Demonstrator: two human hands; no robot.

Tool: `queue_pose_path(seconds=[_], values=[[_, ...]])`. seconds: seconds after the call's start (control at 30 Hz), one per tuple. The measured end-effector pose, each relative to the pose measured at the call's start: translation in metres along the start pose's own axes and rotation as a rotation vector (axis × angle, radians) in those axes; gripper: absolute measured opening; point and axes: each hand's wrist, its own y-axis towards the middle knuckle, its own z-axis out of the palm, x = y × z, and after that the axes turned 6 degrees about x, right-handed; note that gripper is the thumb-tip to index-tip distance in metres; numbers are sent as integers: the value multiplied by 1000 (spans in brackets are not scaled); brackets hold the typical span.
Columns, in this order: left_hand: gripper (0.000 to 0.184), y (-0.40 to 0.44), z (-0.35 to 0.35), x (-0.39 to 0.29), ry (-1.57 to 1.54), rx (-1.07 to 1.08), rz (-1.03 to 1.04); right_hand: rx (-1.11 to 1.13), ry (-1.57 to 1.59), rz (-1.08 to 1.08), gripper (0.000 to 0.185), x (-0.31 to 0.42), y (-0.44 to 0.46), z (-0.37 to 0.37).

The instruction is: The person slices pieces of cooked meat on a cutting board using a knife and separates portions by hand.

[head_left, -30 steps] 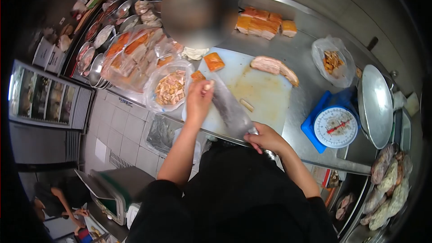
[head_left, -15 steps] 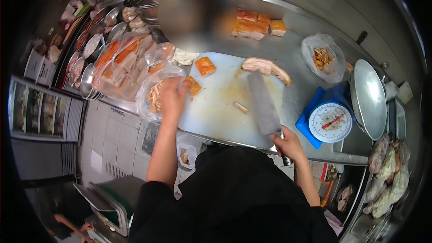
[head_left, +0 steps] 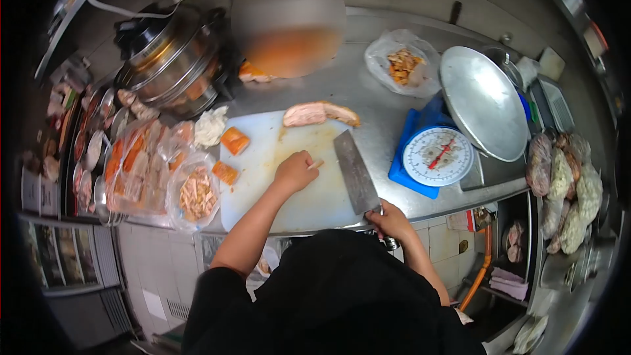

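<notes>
Over the middle of the white cutting board, my left hand is closed on a small pale strip of meat. My right hand grips the handle of a wide cleaver, whose blade lies over the board's right side. A long roasted pork piece rests at the board's far edge. Two orange-skinned pork pieces are on the left part of the board. Beside them, an open plastic bag holds cut meat strips.
A blue scale with a metal pan stands right of the board. Behind are a bag of browned pieces and a large steel pot. Bagged meat lies at left; a white cloth is near the board.
My left hand went from the board's left side to the meat bag, then to the small strip and closed on it. The cleaver swung right, away from my left hand. The view shifted.
</notes>
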Motion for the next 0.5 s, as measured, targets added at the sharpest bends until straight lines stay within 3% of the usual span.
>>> queue_pose_path(seconds=[0.07,0.2,0.27,0.4,0.47,0.5], values=[[26,37,-4,-13,-241,16,4,64,12,9,34,-3,2,-3],[36,143,-39,-100,-340,-181,263,66,19,-4,31,-6,2,-6],[35,202,-57,-143,-424,-172,274,65,16,14,33,-4,3,-7],[41,262,-80,-161,-108,-245,335,58,-53,56,37,-1,2,-9],[48,248,-90,-155,515,325,189,56,-91,28,36,-3,2,-11],[44,241,-79,-141,635,398,202,56,-83,31,36,-1,2,-12]])
